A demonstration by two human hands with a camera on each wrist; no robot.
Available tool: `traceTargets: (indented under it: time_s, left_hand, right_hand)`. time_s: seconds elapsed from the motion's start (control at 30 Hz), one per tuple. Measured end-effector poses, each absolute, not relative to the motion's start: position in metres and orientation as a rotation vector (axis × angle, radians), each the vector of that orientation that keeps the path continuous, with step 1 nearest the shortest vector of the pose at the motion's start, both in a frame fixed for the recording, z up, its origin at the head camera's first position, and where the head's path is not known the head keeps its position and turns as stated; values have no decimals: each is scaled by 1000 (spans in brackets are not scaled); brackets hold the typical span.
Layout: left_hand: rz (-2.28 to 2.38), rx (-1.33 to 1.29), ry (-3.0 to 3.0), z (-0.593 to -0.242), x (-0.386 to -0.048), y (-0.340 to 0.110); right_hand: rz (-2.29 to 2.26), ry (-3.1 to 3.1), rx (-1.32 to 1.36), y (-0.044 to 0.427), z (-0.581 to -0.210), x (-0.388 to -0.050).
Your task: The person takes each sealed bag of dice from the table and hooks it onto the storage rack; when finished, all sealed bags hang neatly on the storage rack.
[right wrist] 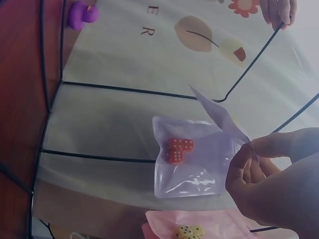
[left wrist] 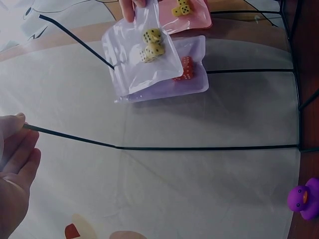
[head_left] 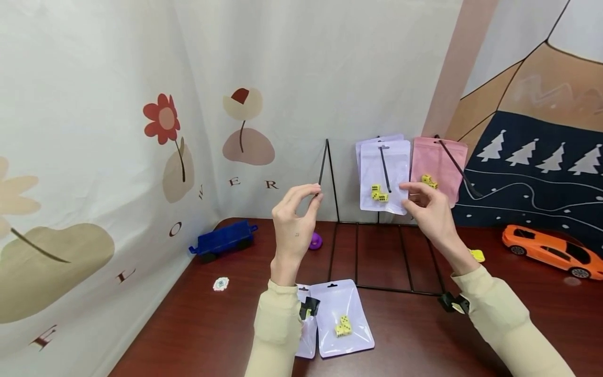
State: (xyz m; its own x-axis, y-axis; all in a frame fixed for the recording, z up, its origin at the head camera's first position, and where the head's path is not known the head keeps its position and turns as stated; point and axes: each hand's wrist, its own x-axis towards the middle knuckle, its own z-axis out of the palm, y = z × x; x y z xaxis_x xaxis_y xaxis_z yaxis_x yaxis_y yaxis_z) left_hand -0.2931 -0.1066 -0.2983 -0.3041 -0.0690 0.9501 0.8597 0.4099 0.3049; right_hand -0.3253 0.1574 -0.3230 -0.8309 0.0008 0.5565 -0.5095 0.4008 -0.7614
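Hanging pouch [head_left: 377, 173] looks light and soft; hold its right edge. Right hand [head_left: 432, 212] pinches there, left hand [head_left: 296, 222] a rod [left wrist: 75, 137].

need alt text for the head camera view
A person's right hand pinches a hanging rectangular lilac plastic pouch holding yellow dice; the left hand pinches a bare black metal prong. A pink plastic pouch hangs farther right.

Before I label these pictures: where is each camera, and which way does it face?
Head-worn: faces forward and down at the rack; left hand, right hand and sleeves show.
On left wrist: faces a hook and bags; left hand at left, right hand partly at top.
On right wrist: faces the bags; right hand at right, left at top.
Both wrist views share purple duck, red dice.
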Motion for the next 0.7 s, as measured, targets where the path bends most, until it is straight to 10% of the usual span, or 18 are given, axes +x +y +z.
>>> traceTargets:
  time_s: [0.7]
  left_hand:
    - [-1101, -733, -1618, -298, -292, -107]
  right_hand:
    - [1497, -2104, 380, 153, -328, -341]
